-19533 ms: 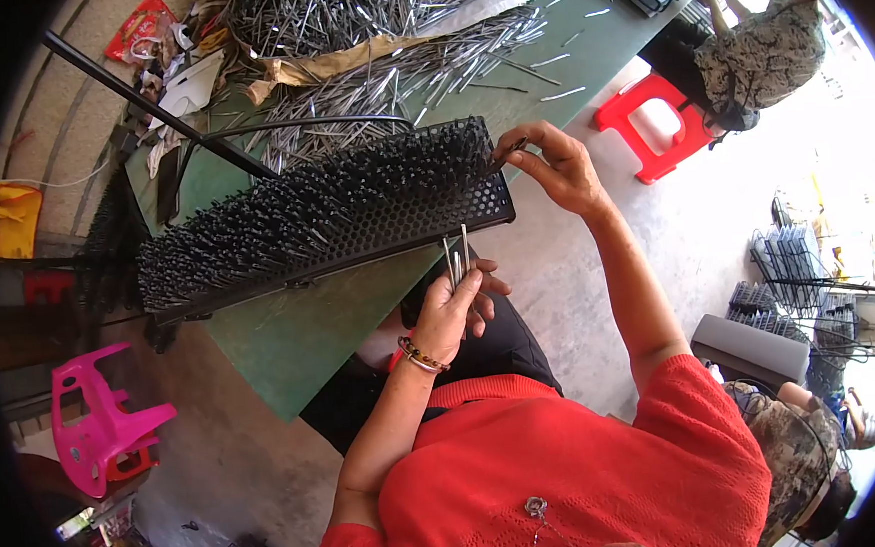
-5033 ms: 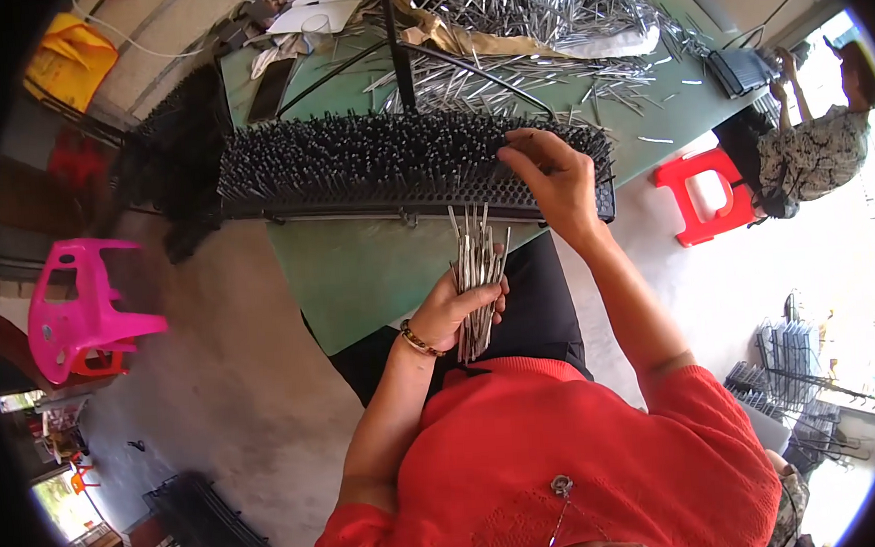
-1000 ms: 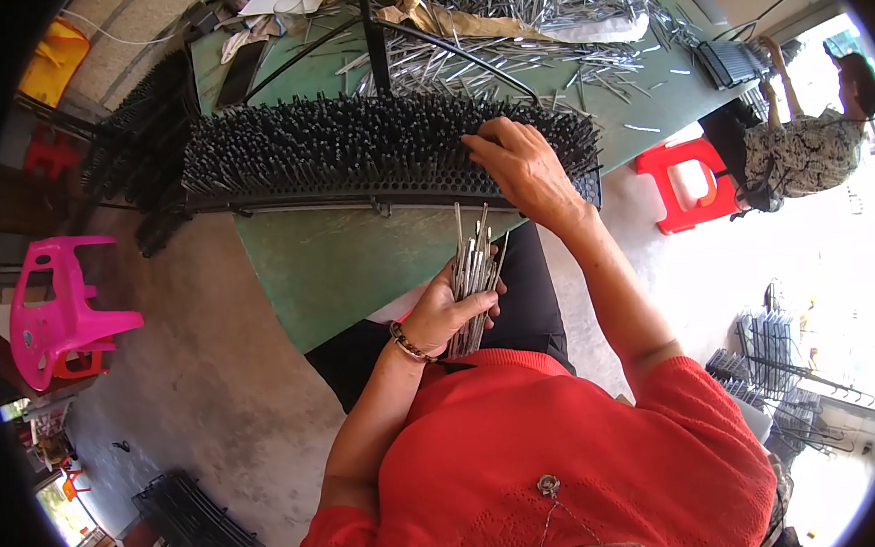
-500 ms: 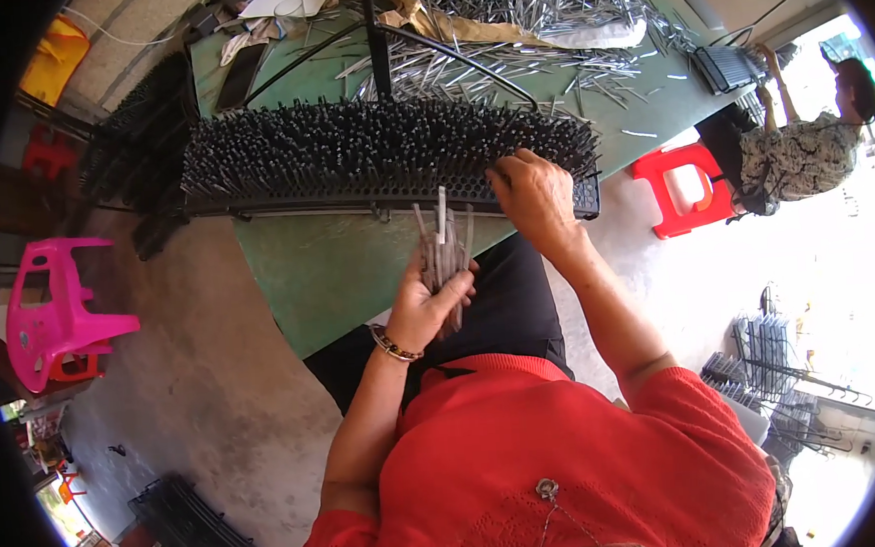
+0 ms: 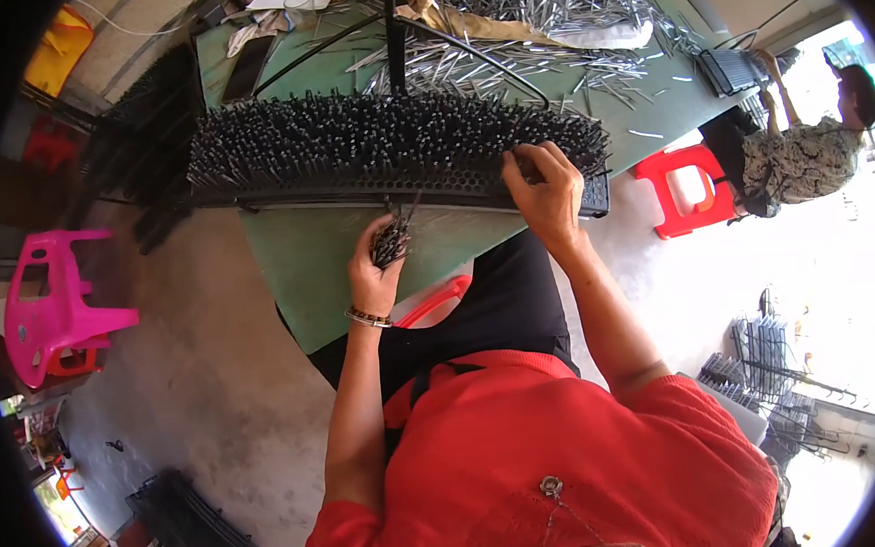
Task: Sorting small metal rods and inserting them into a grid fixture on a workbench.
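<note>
A long black perforated rack [image 5: 452,181], packed with upright thin rods [image 5: 349,138], lies across the near side of the table. Below its front edge, my left hand [image 5: 373,277] is closed round a bundle of thin metal strips [image 5: 391,242], their ends turned up toward me. My right hand [image 5: 550,191] is at the right part of the rack, over the row of bare holes, its thumb and fingers drawn together. Whatever may be between those fingertips is hidden.
Behind the rack, loose silvery strips [image 5: 561,5] are heaped on the green table [image 5: 298,282]. A black upright post [image 5: 396,45] with braces rises behind the rods. A pink stool [image 5: 54,307] stands left, a red stool [image 5: 678,194] right, near another person [image 5: 801,156] working at a similar rack.
My left hand has swung left, and its bundle has tipped from lengthwise to end-on. My right hand has shifted slightly right and down along the rack. A red curved edge now shows near my lap.
</note>
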A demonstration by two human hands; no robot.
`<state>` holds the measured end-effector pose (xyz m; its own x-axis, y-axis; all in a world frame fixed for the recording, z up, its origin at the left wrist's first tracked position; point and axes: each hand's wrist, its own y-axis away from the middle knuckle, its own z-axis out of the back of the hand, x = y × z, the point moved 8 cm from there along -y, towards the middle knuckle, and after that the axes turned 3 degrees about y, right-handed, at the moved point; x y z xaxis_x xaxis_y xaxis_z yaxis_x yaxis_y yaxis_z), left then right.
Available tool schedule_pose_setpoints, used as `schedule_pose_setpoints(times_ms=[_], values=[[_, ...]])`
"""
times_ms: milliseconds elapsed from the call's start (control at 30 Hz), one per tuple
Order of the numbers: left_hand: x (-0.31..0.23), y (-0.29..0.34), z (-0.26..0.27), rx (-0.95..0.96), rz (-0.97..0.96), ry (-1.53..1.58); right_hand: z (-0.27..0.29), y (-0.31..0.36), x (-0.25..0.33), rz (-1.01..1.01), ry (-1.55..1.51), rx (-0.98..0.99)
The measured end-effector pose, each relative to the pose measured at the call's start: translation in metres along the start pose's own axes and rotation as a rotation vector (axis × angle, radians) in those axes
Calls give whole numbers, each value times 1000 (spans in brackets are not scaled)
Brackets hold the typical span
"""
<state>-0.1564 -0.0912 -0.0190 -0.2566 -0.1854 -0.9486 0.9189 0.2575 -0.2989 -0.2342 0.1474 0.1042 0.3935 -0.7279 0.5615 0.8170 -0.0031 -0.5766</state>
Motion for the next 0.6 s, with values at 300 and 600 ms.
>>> schedule_pose_setpoints(times_ms=[300,600], values=[[-1,10,-16,38,416,418,2,17,-16,19,-77,10],[-50,34,-68,239,703,806,4,9,8,-105,-181,411]])
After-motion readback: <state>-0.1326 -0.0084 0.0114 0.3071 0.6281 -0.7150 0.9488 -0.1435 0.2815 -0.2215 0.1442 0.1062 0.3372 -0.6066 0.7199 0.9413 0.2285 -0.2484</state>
